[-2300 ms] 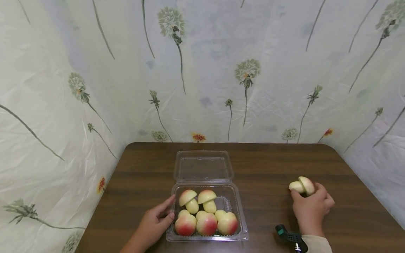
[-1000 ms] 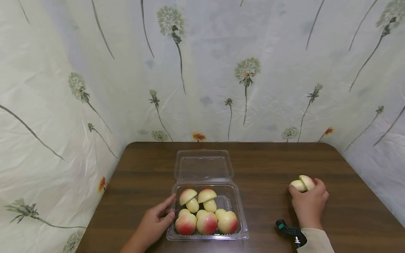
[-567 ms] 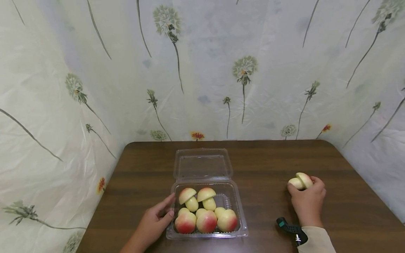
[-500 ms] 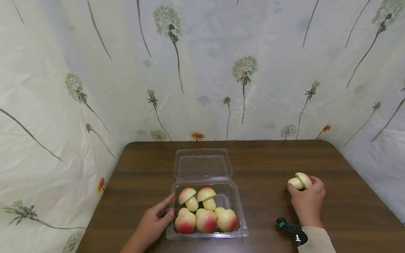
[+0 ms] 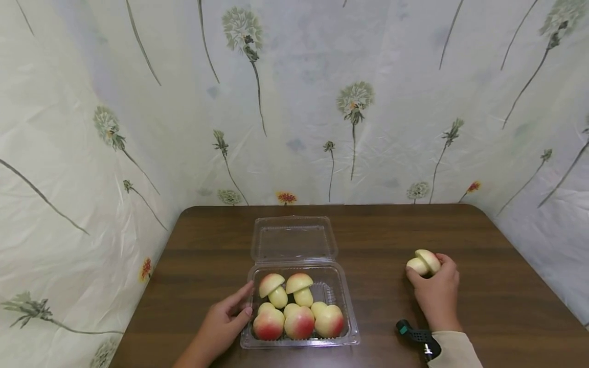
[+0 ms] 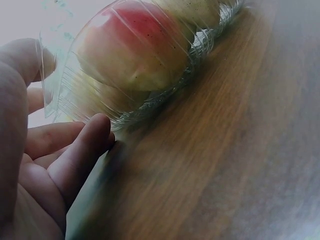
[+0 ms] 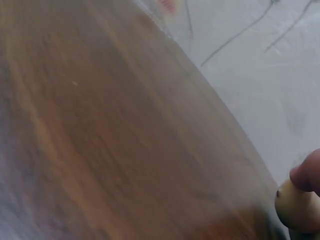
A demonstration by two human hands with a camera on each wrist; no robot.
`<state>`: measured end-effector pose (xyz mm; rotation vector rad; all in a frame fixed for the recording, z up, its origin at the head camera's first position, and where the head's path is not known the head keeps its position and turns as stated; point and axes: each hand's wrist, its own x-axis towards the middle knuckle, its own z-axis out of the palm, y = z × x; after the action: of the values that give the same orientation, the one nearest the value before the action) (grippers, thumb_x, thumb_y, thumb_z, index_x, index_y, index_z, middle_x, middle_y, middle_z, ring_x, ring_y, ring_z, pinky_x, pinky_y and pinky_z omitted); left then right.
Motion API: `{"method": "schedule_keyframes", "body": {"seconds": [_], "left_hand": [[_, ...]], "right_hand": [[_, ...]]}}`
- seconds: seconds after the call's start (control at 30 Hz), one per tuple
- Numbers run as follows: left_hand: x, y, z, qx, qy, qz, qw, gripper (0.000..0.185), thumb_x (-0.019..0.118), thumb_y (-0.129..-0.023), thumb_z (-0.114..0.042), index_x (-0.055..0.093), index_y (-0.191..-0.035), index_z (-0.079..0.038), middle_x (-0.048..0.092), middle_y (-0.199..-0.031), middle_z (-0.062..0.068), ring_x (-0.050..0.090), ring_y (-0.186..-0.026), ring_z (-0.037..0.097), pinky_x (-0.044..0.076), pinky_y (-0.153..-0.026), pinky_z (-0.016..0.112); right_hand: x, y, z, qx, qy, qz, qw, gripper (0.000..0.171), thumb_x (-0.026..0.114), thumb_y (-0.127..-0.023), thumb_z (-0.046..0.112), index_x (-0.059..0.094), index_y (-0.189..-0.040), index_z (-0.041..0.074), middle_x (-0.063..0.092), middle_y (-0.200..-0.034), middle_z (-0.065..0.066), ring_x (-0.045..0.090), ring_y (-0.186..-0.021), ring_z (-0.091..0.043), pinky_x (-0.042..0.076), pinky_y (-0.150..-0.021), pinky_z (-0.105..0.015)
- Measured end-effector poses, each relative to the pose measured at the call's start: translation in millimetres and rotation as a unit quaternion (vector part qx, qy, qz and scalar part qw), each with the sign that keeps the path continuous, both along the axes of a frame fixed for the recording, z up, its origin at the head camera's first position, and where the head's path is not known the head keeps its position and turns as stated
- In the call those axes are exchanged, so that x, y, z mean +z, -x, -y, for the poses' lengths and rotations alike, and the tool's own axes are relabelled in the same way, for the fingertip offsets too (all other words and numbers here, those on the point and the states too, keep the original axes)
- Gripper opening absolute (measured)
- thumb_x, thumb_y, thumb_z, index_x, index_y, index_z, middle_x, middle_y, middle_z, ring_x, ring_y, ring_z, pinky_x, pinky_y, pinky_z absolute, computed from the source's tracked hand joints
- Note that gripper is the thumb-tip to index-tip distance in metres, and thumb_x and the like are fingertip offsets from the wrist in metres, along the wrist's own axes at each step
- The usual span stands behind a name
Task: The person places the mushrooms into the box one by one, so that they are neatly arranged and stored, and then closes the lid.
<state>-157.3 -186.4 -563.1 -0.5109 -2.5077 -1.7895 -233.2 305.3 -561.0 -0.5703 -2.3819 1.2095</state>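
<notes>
A clear plastic clamshell box (image 5: 349, 322) sits open on the brown table (image 5: 207, 245), holding several mushroom-shaped pieces of red-and-yellow fruit (image 5: 299, 322). My left hand (image 5: 225, 319) rests with straight fingers against the box's left wall (image 6: 75, 85); a reddish fruit piece (image 6: 135, 45) shows through the plastic. My right hand (image 5: 434, 291) grips one more mushroom-shaped piece (image 5: 423, 262) just above the table, to the right of the box. That piece (image 7: 297, 205) shows at the lower right edge of the right wrist view, with a fingertip (image 7: 307, 172) on it.
The box's lid (image 5: 294, 239) lies flat behind it. A floral plastic sheet (image 5: 322, 102) lines the walls behind and beside the table. A black and green wrist device (image 5: 416, 338) sits on the right sleeve (image 5: 455, 352).
My right hand has carried the fruit piece a little left, toward the box. The left hand and the box have not moved.
</notes>
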Motion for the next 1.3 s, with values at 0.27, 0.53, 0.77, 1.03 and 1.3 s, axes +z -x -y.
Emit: {"method": "schedule_keyframes", "body": {"seconds": [0.27, 0.53, 0.77, 1.03, 1.3], "left_hand": [[0.5, 0.0, -1.6, 0.019, 0.004, 0.024, 0.9995, 0.053, 0.067, -0.103, -0.011, 0.053, -0.154, -0.008, 0.063, -0.144, 0.019, 0.072, -0.114, 0.020, 0.059, -0.084, 0.021], [-1.0, 2.4, -1.5, 0.010, 0.007, 0.023, 0.9996, 0.053, 0.066, -0.104, -0.013, 0.051, -0.155, -0.007, 0.062, -0.146, 0.019, 0.071, -0.114, 0.020, 0.059, -0.079, 0.023], [-0.8, 1.5, -0.5, -0.001, -0.008, 0.013, 0.9999, 0.053, 0.066, -0.104, -0.012, 0.050, -0.154, -0.003, 0.060, -0.146, 0.025, 0.071, -0.114, 0.021, 0.060, -0.081, 0.022], [-1.1, 0.2, -0.4, 0.008, -0.001, 0.019, 0.9998, 0.053, 0.067, -0.104, -0.014, 0.052, -0.155, -0.008, 0.061, -0.147, 0.020, 0.070, -0.118, 0.020, 0.060, -0.079, 0.023], [0.0, -0.1, -0.5, 0.011, 0.003, 0.018, 0.9998, 0.053, 0.067, -0.103, -0.009, 0.052, -0.154, -0.006, 0.062, -0.146, 0.021, 0.072, -0.112, 0.019, 0.060, -0.078, 0.023]], "right_hand": [[-0.8, -1.0, 7.2, 0.016, -0.006, 0.005, 1.000, 0.085, 0.081, -0.089, 0.028, 0.035, -0.154, -0.002, 0.043, -0.146, -0.034, 0.044, -0.129, -0.047, 0.039, -0.103, -0.062], [0.8, -0.9, 10.3, 0.027, -0.009, 0.007, 1.000, 0.086, 0.081, -0.090, 0.031, 0.037, -0.155, -0.001, 0.047, -0.144, -0.032, 0.047, -0.127, -0.046, 0.040, -0.100, -0.061], [2.4, -2.3, 20.7, 0.063, 0.012, 0.023, 0.998, 0.090, 0.081, -0.091, 0.037, 0.033, -0.159, 0.001, 0.048, -0.147, -0.028, 0.050, -0.126, -0.039, 0.045, -0.096, -0.050], [4.4, -2.5, 27.9, 0.091, 0.031, 0.017, 0.995, 0.088, 0.083, -0.091, 0.034, 0.035, -0.158, 0.002, 0.047, -0.149, -0.023, 0.052, -0.133, -0.034, 0.041, -0.088, -0.010], [5.1, -4.0, 41.1, 0.124, 0.081, 0.007, 0.989, 0.092, 0.083, -0.092, 0.026, 0.027, -0.160, 0.001, 0.040, -0.157, -0.023, 0.044, -0.143, -0.034, 0.038, -0.103, -0.007]]}}
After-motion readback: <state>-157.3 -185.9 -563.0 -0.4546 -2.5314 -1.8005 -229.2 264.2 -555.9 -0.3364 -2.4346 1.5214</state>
